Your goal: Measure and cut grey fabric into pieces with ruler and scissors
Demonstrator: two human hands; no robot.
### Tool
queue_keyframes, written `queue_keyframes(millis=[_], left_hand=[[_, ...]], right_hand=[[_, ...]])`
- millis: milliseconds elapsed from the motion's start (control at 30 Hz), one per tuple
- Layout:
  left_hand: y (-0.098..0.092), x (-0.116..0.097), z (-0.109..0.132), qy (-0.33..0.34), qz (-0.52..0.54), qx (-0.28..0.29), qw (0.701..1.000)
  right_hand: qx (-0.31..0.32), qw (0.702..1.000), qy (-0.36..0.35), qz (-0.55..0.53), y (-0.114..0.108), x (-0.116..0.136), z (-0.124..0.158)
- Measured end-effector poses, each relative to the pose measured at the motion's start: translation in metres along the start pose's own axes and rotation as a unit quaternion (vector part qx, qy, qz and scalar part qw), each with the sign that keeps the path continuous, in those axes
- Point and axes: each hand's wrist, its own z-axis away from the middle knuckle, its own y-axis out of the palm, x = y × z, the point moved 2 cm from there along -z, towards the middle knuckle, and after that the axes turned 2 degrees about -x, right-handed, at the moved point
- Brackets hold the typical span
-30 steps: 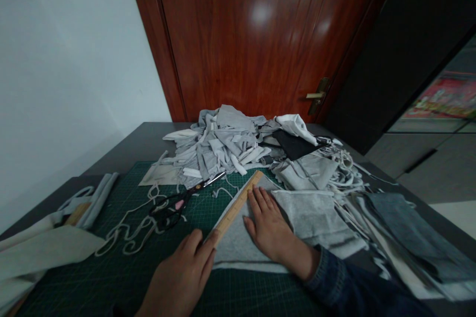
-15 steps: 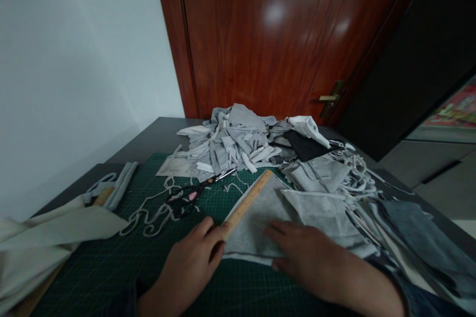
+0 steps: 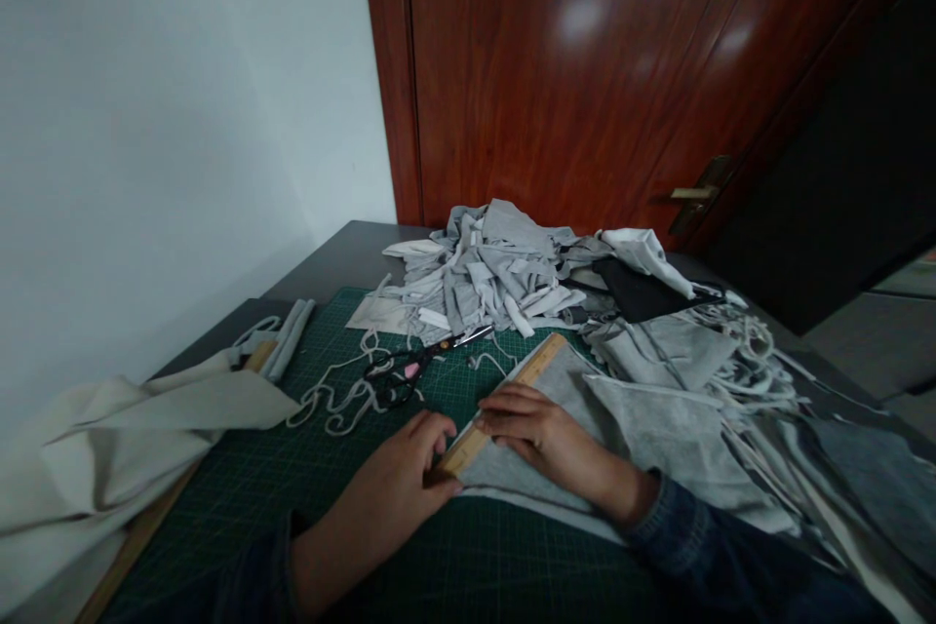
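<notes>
A wooden ruler (image 3: 545,357) lies slantwise along the left edge of a piece of grey fabric (image 3: 526,470) on the green cutting mat (image 3: 241,497). Around the ruler's near end, my left hand (image 3: 391,473) is closed, thumb on one side and fingers on the other. My right hand (image 3: 548,439) grips the middle of the ruler with its fingertips, over the fabric. Black-handled scissors (image 3: 409,369) rest on the mat to the left of the ruler, beside loose white cord (image 3: 332,405).
A heap of grey fabric scraps (image 3: 497,263) fills the back of the table. More grey cloth (image 3: 673,439) and tangled strips (image 3: 753,341) lie to the right. Cream fabric (image 3: 138,439) covers a wooden strip (image 3: 138,546) at the left. A wall and a wooden door (image 3: 541,97) stand behind.
My right hand has moved left from the fabric onto the middle of the ruler. My left hand stays at the near end. The whole view has shifted, so things sit further right.
</notes>
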Motion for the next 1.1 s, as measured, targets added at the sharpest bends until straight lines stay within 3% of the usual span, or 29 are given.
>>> queue_keyframes(millis=[267, 600, 833, 1100], left_hand=[[-0.017, 0.01, 0.005, -0.002, 0.024, 0.026, 0.999], [-0.021, 0.011, -0.003, 0.023, -0.013, 0.02, 0.999], [-0.016, 0.0, -0.027, 0.032, -0.132, 0.029, 0.99], [-0.013, -0.018, -0.033, 0.059, -0.247, 0.037, 0.967]], right_hand=[[-0.017, 0.999, 0.023, -0.018, 0.003, -0.005, 0.001], [-0.019, 1.0, 0.002, -0.002, 0.007, -0.003, 0.001], [-0.033, 0.999, -0.019, 0.001, 0.007, -0.004, 0.001], [-0.037, 0.999, -0.029, 0.001, 0.008, -0.005, 0.002]])
